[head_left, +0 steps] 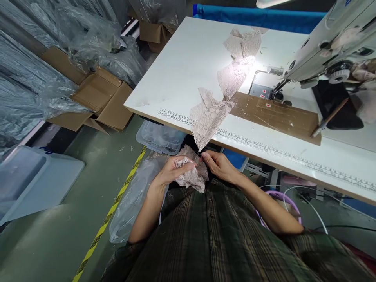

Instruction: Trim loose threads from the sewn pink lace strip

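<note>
My left hand (174, 170) is closed on a crumpled piece of pale pink lace (190, 179) above my lap. Close beside it, my right hand (217, 163) pinches a small dark tool with a thin, pale tip that points at the lace; most of it is hidden by the fingers. From the table a chain of matching lace pieces (210, 117) hangs over the front edge, its lowest corner ending just above my fingers. More lace lies beneath my hands, partly covered by them.
A sewing machine (320, 51) stands at the right of the white table (173, 66). Brown cardboard (273, 117) and a pencil-like stick (331, 115) lie by it. Left are open cartons (100, 96) and a plastic bin (44, 176); a lidded clear box (161, 137) sits under the table edge.
</note>
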Demonstrator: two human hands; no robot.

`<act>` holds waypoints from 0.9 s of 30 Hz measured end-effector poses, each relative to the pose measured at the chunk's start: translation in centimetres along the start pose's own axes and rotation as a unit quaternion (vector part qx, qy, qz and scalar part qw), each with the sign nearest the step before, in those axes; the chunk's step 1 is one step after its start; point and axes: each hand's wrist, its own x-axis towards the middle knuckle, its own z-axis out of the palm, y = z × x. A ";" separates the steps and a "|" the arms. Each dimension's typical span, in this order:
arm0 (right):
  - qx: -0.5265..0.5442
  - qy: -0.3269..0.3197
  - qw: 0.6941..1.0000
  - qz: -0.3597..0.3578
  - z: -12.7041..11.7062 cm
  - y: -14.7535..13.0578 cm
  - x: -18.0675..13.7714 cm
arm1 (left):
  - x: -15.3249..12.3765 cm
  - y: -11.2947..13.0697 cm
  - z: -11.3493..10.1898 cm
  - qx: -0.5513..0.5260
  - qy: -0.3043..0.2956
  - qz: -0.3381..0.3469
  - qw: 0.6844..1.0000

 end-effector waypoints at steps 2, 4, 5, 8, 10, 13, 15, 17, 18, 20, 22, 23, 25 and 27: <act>-0.007 0.032 0.999 0.006 0.2 0.1 0.1 | 0.2 0.0 0.1 -0.005 0.016 0.006 1.000; 0.007 0.056 0.998 0.023 0.5 0.4 -0.2 | 0.3 0.0 0.2 -0.009 0.032 0.016 0.999; 0.020 0.054 0.998 0.032 0.6 0.5 -0.5 | 0.4 0.0 0.2 -0.009 0.038 0.020 0.999; 0.050 0.003 0.998 0.046 1.0 0.7 -1.3 | 0.5 0.0 0.3 -0.006 0.043 0.022 0.999; 0.056 -0.028 0.997 0.044 1.3 0.5 -1.6 | 0.5 0.0 0.3 -0.013 0.036 0.020 0.999; 0.062 -0.042 0.997 0.029 1.7 0.1 -1.3 | 0.4 0.0 0.4 -0.027 0.031 0.014 0.999; 0.066 -0.042 0.997 0.019 1.8 0.0 -0.8 | 0.4 0.0 0.4 -0.026 0.032 0.010 0.999; 0.062 -0.034 0.997 0.013 2.1 0.1 -0.5 | 0.4 0.0 0.4 -0.018 0.034 0.009 0.999; 0.059 -0.026 0.998 0.015 2.2 0.3 -0.4 | 0.4 0.0 0.3 -0.013 0.034 0.010 0.999; 0.059 -0.004 0.998 0.023 2.5 0.7 -0.4 | 0.4 -0.2 0.3 -0.009 0.027 0.017 0.999; 0.082 0.007 0.996 0.030 2.9 1.2 -0.7 | 0.5 -0.5 0.2 -0.008 0.026 0.024 0.999; 0.098 0.000 0.995 0.028 3.1 1.5 -0.9 | 0.6 -0.7 0.1 -0.006 0.030 0.024 0.999; 0.116 -0.040 0.992 0.021 3.5 2.2 -1.3 | 1.0 -1.3 -0.1 0.013 0.044 0.019 0.999; 0.083 -0.086 0.992 0.031 3.9 2.9 -1.7 | 1.7 -2.0 -0.5 0.070 0.061 0.018 0.995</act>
